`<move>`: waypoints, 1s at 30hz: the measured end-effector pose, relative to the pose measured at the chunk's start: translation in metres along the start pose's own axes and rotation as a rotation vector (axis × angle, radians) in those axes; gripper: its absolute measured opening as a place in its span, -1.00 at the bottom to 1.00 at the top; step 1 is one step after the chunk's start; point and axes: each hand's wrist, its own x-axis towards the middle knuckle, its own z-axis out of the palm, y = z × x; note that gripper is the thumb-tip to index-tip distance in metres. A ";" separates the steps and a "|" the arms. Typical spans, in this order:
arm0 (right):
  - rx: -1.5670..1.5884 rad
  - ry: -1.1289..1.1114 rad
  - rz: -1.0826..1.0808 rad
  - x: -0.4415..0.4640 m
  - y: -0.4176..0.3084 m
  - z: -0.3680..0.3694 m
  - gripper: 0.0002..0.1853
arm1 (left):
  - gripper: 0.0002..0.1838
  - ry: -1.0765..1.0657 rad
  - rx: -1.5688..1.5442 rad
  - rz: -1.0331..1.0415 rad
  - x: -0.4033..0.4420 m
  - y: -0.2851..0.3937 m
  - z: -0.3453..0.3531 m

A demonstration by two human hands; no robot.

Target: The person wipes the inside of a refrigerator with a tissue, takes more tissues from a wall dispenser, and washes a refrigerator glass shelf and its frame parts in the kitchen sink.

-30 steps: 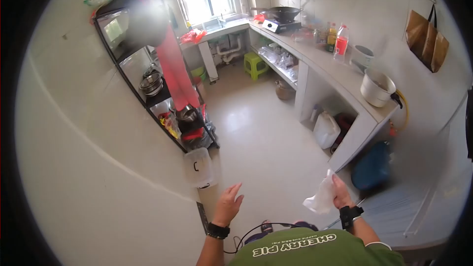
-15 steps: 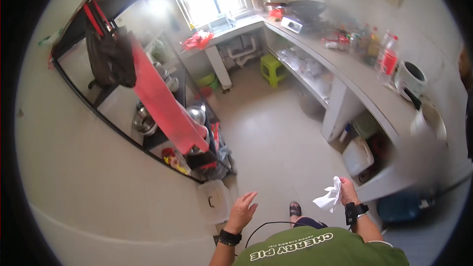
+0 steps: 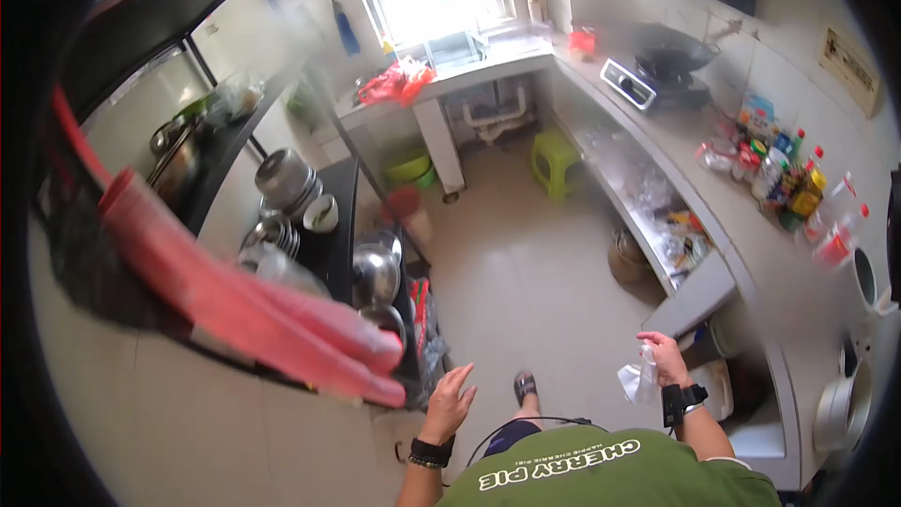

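My left hand (image 3: 448, 406) is raised at the lower middle with its fingers apart and nothing in it, close to the lower end of the black shelf rack (image 3: 343, 225). At the lower right, my right hand (image 3: 664, 361) grips a crumpled white cloth or paper (image 3: 639, 380), which hangs from the fingers beside the counter's lower openings. Both wrists wear black bands. My sandalled foot (image 3: 526, 387) is on the floor between the hands.
Red plastic sheets (image 3: 225, 282) hang off the rack at left. Along the right runs a counter (image 3: 690, 174) with a wok (image 3: 671, 47), a stove (image 3: 629, 84), bottles (image 3: 809, 195) and pots. A green stool (image 3: 556, 164) and a brown pot (image 3: 631, 258) stand on the floor.
The view has moved forward into the kitchen; rack, stool and counter look nearer. My right hand still holds the white piece, and my left hand stays open.
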 end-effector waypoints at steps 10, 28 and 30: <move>-0.161 0.109 0.009 0.187 -0.078 0.030 -0.82 | -0.48 0.115 0.025 0.218 0.305 -0.011 -0.029; -0.236 -0.485 0.008 0.579 -0.343 0.278 -0.69 | -0.46 0.401 0.148 -0.227 0.606 -0.114 -0.095; -0.263 -0.529 0.058 0.610 -0.362 0.310 -0.68 | -0.46 0.436 0.145 -0.295 0.631 -0.134 -0.108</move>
